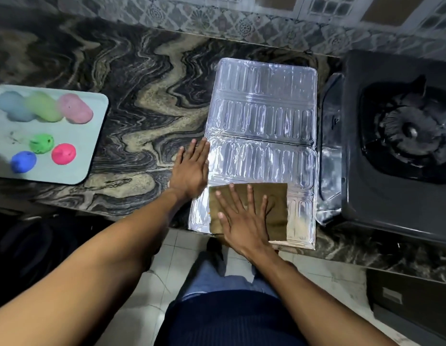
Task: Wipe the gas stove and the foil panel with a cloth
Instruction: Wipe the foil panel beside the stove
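A silver ribbed foil panel [263,126] lies flat on the marble counter, its near end reaching over the counter's front edge. An olive-brown cloth [276,203] is spread on the panel's near end. My right hand [244,221] presses flat on the cloth with fingers spread. Flat on the counter, my left hand [192,168] rests with its fingertips touching the panel's left edge. The black gas stove [396,151] stands to the right of the panel, its burner visible.
A pale blue tray [92,156] with several coloured dough balls sits at the left of the patterned marble counter [132,101]. A second foil piece [330,146] lies between panel and stove. A tiled wall runs behind. A dark box [411,303] sits below at the right.
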